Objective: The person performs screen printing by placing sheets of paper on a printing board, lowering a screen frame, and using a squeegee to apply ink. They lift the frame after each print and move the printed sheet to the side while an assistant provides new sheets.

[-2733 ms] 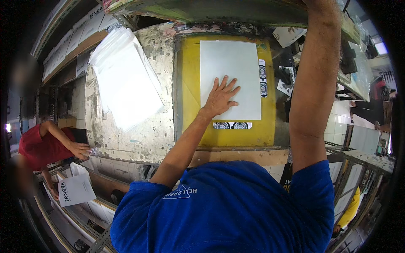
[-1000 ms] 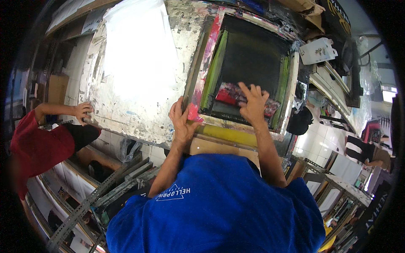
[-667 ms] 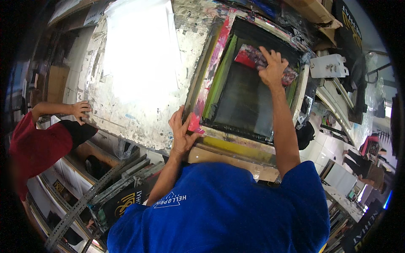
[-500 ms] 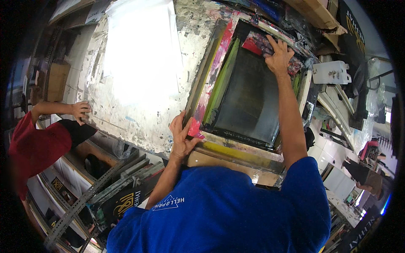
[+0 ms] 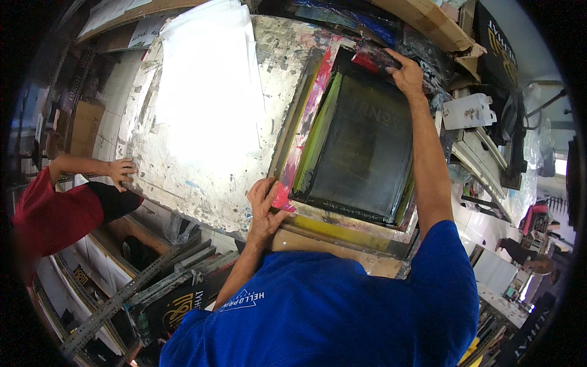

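Far left of frame: a co-worker in a red shirt (image 5: 49, 214) rests one hand (image 5: 121, 173) on the edge of the paint-stained worktable (image 5: 202, 189). Upper centre-left: a stack of white sheets (image 5: 208, 92) lies flat on that table, just beside the printing station. Centre: the left hand (image 5: 264, 208) is clamped on the near left corner of the screen-printing frame (image 5: 361, 147), judged to steady it against sliding. The frame lies flat, mesh dark, borders smeared pink and yellow. Upper right: the right hand (image 5: 406, 73), arm fully extended, is closed on an ink-covered squeegee (image 5: 376, 60) at the frame's far edge.
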Available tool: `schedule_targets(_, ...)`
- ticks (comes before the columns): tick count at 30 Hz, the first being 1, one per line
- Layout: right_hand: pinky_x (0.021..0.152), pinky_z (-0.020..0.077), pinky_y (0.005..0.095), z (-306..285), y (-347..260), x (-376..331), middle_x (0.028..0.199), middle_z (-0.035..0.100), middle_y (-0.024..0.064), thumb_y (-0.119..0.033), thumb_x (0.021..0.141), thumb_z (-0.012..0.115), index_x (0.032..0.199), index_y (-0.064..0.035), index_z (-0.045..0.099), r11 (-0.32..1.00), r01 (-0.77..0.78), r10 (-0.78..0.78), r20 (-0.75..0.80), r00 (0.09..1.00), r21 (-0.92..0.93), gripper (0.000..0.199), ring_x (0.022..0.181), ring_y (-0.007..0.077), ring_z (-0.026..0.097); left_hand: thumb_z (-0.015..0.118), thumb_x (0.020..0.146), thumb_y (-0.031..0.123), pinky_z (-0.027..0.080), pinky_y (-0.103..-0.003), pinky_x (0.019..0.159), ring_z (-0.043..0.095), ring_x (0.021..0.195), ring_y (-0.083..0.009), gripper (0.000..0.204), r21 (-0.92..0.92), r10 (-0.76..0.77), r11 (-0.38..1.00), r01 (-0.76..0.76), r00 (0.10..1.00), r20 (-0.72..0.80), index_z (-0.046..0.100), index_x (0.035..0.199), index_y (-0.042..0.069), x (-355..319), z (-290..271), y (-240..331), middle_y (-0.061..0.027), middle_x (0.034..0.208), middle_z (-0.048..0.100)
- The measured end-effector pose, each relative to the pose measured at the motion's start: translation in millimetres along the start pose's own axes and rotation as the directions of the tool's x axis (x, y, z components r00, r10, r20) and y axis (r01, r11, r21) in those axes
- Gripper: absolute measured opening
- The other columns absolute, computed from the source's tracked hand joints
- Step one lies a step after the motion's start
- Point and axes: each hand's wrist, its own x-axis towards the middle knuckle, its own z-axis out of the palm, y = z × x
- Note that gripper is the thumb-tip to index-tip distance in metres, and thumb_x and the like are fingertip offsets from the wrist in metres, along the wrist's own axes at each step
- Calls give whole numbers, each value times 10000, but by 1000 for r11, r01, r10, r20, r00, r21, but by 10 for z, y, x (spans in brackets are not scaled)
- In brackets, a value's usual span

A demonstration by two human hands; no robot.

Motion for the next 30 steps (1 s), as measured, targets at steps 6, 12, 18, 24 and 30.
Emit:
schedule_targets(6, 1021, 462, 306, -204, 210, -534, 1358, 682, 69, -28, 741, 789, 1379, -175, 651, 929, 67, -23, -124, 992, 364, 669, 1175, 189, 661, 881, 680, 436, 333, -471, 1084, 450, 1268, -363, 841, -111, -119, 986, 123, 992, 42, 614, 1374, 43, 1, -8, 61, -191, 1332, 562)
schedule_targets(12, 1098, 428, 310, -394, -754, -1975, 1398, 642, 135, 66, 736, 771, 1403, -141, 630, 851, -98, 89, 42, 995, 516, 712, 1286, 220, 598, 904, 648, 426, 367, -450, 1058, 473, 1217, -339, 886, -167, -57, 985, 40, 993, -102, 609, 1380, 23, -48, 58, 43, -165, 1274, 583)
schedule_targets(18, 982, 495, 398, -834, -1726, -2954, 1191, 699, 181, 43, 743, 737, 1381, -165, 656, 994, 105, -103, 53, 993, -41, 676, 1105, 345, 660, 878, 708, 296, 423, -436, 1003, 512, 1137, -319, 697, -169, 110, 971, -167, 946, -307, 652, 1253, -75, 392, -207, 561, -151, 1179, 623)
schedule_targets(24, 688, 453, 419, -1373, -2133, -2922, 888, 637, 134, -239, 724, 733, 1328, -287, 684, 848, 376, -483, -253, 838, -373, 609, 749, 299, 591, 904, 724, 338, 429, -421, 999, 522, 1148, -317, 738, -184, 89, 964, -195, 880, -467, 643, 1302, -38, 1125, -472, 1197, -167, 1181, 596)
schedule_targets(30, 830, 570, 355, -1983, -2091, -2102, 1000, 746, 162, -118, 745, 741, 1283, -184, 716, 809, 482, -582, -351, 733, -336, 543, 895, 328, 724, 735, 938, 259, 425, -366, 1028, 555, 1152, -206, 529, -631, -51, 669, -394, 822, -567, 573, 1343, -39, 2018, -255, 1408, -136, 1281, 589)
